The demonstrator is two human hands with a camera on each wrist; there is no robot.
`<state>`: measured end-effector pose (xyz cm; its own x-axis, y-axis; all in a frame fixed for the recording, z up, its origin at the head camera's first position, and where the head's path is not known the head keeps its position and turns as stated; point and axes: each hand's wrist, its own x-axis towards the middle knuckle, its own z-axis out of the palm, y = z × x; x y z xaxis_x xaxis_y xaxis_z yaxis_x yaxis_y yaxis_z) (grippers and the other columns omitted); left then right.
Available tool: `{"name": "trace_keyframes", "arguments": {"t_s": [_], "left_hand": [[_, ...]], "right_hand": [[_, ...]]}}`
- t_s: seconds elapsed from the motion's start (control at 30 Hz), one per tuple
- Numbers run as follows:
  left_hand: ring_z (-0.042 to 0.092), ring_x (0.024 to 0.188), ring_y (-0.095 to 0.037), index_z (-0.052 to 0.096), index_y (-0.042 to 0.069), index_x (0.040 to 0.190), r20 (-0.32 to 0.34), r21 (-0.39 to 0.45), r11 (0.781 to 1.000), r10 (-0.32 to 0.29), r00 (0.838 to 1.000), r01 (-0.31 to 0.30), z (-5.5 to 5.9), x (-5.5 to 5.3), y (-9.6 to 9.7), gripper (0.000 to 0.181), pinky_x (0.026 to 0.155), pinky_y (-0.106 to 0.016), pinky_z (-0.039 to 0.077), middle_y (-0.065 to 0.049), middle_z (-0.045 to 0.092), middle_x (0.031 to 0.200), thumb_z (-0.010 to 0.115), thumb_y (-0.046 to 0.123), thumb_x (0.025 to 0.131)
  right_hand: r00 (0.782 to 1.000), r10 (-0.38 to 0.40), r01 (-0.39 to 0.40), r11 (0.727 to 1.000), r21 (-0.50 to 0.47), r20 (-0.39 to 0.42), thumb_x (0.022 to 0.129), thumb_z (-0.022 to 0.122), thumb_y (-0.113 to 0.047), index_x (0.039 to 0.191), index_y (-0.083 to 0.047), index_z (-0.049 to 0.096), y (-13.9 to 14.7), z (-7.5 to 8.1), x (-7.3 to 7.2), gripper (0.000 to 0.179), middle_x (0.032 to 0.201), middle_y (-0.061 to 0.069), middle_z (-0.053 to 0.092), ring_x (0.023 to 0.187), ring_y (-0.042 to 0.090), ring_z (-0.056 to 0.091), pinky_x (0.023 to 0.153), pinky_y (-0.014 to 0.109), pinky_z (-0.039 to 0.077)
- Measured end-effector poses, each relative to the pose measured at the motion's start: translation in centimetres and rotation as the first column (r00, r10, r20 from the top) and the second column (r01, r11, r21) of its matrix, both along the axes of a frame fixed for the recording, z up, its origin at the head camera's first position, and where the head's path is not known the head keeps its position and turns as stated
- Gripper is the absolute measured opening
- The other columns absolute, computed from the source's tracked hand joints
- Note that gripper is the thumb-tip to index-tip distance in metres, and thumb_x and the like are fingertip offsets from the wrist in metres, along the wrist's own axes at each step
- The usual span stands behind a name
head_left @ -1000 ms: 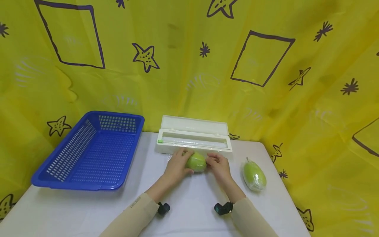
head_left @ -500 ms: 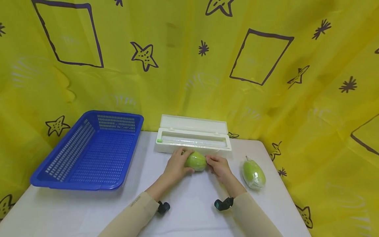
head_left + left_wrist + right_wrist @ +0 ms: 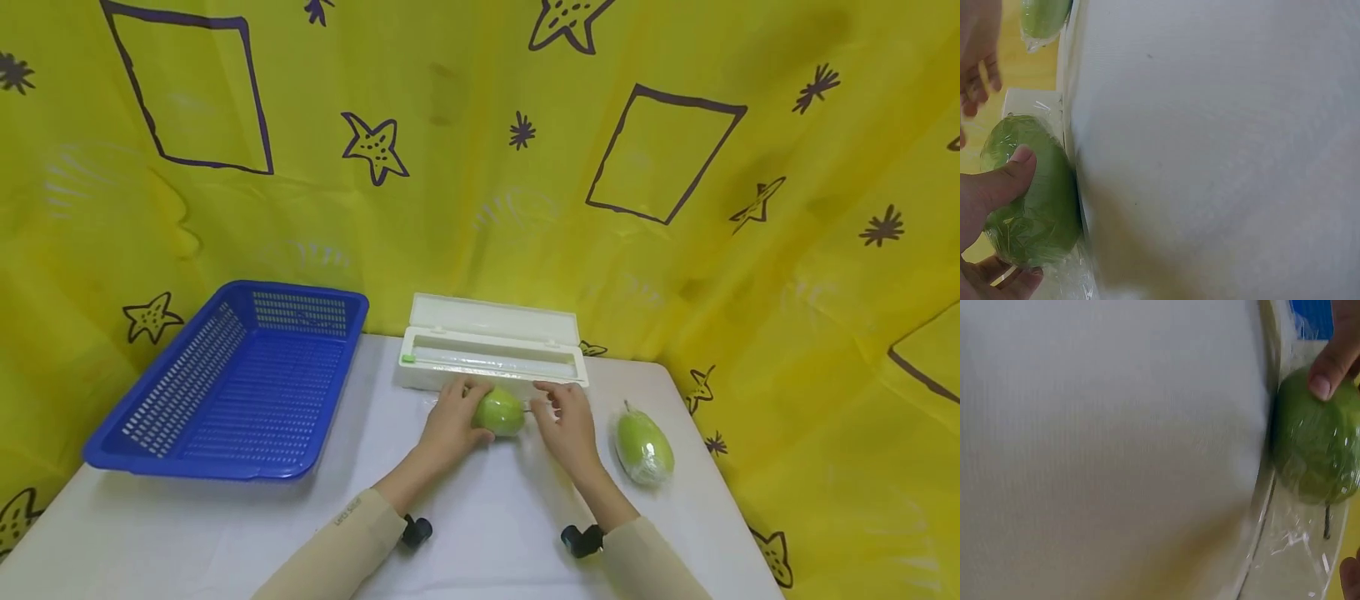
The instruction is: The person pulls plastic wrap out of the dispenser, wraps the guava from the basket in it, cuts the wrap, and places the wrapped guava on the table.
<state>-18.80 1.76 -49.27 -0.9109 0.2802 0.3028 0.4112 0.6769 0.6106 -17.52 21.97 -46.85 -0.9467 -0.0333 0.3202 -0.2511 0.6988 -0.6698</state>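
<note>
A green melon (image 3: 500,412) with a thin stem (image 3: 1327,522) lies on its side before the cling film box, covered in clear film with wrinkles and glossy highlights. My left hand (image 3: 450,423) grips its left end, the thumb on the near side in the left wrist view and fingertips around the other side. Just right of the stem, my right hand (image 3: 570,429) is apart from the fruit, its fingers loosely bent with nothing visible between them. A second film-wrapped melon (image 3: 643,446) rests on the table to the right of that hand.
The white cling film box (image 3: 493,318) stands at the back with its lid up and a film roll (image 3: 487,360) inside. A blue plastic basket (image 3: 255,408) sits at the left. Behind the white table (image 3: 480,550) hangs a yellow curtain (image 3: 465,208).
My right hand has let go of the melon's stem end and drawn back to the right, its fingers parting. The left hand keeps its grip on the melon.
</note>
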Motion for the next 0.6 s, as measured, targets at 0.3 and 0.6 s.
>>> {"name": "trace_keyframes", "arguments": {"t_s": [0.3,0.6], "left_hand": [[0.038,0.136,-0.039,0.045,0.016,0.15,-0.068,-0.062,0.998,0.024,0.997,-0.028,-1.0,1.1,-0.7,0.086,0.106,-0.053,0.044,-0.013,0.042,0.15,0.086,0.032,0.077],[0.06,0.069,-0.013,0.059,0.004,0.106,0.526,0.553,0.797,-0.108,0.844,-0.242,-1.1,4.8,-5.1,0.019,0.056,-0.023,0.048,-0.004,0.065,0.092,0.06,0.021,0.097]], "right_hand": [[0.967,0.245,-0.186,0.87,0.456,-0.073,0.065,0.094,-0.026,0.142,-0.008,0.053,-2.8,-1.0,0.7,0.089,0.141,0.014,0.054,0.129,0.037,0.052,0.099,0.051,0.051],[0.974,0.201,-0.142,0.902,0.409,-0.105,0.066,0.092,-0.034,0.13,-0.014,0.063,-3.4,-1.1,-0.3,0.073,0.131,0.005,0.063,0.119,0.029,0.06,0.095,0.047,0.053]]}}
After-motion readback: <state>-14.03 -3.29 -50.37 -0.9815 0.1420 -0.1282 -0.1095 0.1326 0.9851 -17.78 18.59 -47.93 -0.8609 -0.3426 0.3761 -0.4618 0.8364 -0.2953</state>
